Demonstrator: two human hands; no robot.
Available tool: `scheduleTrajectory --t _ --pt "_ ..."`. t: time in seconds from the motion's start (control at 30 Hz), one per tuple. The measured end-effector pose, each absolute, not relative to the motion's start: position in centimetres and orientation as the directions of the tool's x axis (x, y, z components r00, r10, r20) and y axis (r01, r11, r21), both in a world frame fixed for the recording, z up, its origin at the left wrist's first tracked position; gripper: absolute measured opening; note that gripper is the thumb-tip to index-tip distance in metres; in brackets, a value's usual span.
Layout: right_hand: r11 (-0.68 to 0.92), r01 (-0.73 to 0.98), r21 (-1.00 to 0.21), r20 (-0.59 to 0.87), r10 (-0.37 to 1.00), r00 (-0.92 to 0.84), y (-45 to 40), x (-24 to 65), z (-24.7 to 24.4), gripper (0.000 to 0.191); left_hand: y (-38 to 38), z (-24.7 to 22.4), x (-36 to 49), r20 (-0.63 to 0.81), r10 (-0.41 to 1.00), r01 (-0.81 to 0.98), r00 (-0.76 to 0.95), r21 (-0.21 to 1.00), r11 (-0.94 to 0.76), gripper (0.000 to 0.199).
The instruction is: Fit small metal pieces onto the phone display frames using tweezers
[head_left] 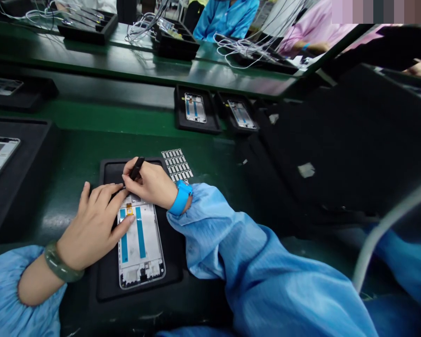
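Right sleeve (266,262): over tray's (173,264) right edge.
Right hand (155,185): pinching black tool (136,169).
Left hand (94,220): spread on phone frame (150,238).
Phone frame: inside tray, towards near edge.
Slip: could nick left hand, crowded close.

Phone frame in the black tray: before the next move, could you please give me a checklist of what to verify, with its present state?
1. Phone frame lies inside the black tray: ok.
2. Left hand rests at the frame, its thumb over it: ok.
3. Right hand holds the dark tool: ok.
4. Tool's tip meets the right spot: cannot tell, fingers hide it.
5. Frame's upper end open to view: not ok, both hands cover much of it.
6. Sheet of small pieces lies near the right hand: ok.
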State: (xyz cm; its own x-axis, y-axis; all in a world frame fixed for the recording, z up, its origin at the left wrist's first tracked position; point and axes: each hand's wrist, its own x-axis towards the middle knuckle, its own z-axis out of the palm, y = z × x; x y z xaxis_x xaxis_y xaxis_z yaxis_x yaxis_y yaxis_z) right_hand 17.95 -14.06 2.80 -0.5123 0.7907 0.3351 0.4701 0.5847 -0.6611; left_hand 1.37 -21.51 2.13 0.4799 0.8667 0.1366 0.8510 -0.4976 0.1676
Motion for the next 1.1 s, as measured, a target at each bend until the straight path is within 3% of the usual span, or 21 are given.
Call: scheduleTrajectory --t 0.27,0.47,0.6,0.67,0.73,0.83,0.93,1.1 --pt "0.512 0.48 -0.712 0.297 0.839 -0.455 -13.9 18.6 2.9 0.011 -21.5 2.1 1.3 0.132 0.867 0.852 0.48 0.163 -0.497 0.049" --pt "0.637 0.48 -0.603 0.294 0.737 -0.608 -14.0 18.3 3.2 0.009 -21.7 2.1 1.5 0.147 0.865 0.857 0.479 0.134 -0.497 0.047" --pt "0.569 0.503 -0.651 0.333 0.809 -0.484 -12.7 20.0 4.4 0.025 -21.9 2.1 1.6 0.145 0.862 0.857 0.486 0.112 -0.503 0.047" --pt "0.569 0.57 -0.593 0.399 0.822 -0.406 -11.9 21.2 5.0 0.028 -21.9 2.1 1.6 0.139 0.868 0.863 0.476 0.113 -0.492 0.046" --pt "0.589 0.676 -0.444 0.391 0.805 -0.446 -11.3 22.3 5.1 0.026 -22.1 2.0 1.7 0.141 0.873 0.87 0.466 0.105 -0.481 0.046" --pt "0.563 0.792 -0.236 0.124 0.826 -0.55 -10.8 23.0 4.3 0.032 -22.4 1.9 2.0 0.153 0.873 0.875 0.463 0.076 -0.478 0.044" --pt "0.526 0.833 -0.171 -0.035 0.842 -0.538 -10.0 22.7 3.5 0.033 -22.6 1.9 2.3 0.154 0.871 0.876 0.466 0.054 -0.479 0.041" --pt "0.497 0.859 -0.126 -0.003 0.866 -0.501 -6.8 23.2 4.6 0.031 -22.0 2.6 1.5 0.247 0.9 0.902 0.359 0.154 -0.402 0.047"
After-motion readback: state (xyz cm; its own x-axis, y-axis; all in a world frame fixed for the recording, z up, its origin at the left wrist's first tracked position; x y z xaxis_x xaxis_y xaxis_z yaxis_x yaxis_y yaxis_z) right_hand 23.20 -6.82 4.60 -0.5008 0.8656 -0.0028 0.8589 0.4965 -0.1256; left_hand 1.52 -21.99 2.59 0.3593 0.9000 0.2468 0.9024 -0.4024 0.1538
